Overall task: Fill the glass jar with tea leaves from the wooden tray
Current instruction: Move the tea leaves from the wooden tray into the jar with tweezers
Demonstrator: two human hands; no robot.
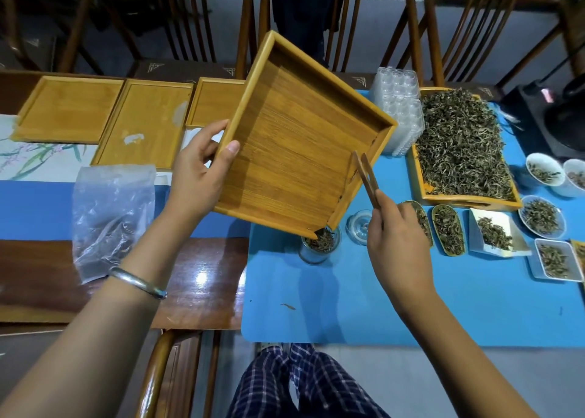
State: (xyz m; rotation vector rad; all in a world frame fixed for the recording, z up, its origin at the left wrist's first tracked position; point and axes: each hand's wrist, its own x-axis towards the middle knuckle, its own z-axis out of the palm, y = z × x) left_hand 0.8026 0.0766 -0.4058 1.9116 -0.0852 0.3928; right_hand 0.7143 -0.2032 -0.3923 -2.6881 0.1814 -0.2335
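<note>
Wooden tray tipped over the glass jar, tongs held at its low edge.

The wooden tray (pixel 294 151) is gripped at its left rim by the left hand (pixel 199 177), thumb curled over the edge, and is tilted so its lowest corner sits just over the glass jar (pixel 319 246), which stands on the blue mat (pixel 348 306) with tea leaves (pixel 321 242) inside. Wooden tongs (pixel 367 177) are pinched in the right hand (pixel 395 237), tips close together against the tray's right rim.

5 wooden trays (pixel 297 151), 1 glass jar (pixel 319 246), 1 jar lid (pixel 359 226), 1 pair of wooden tongs (pixel 367 177), 1 plastic bag (pixel 110 215), 7 small dishes (pixel 543 216) of tea.
</note>
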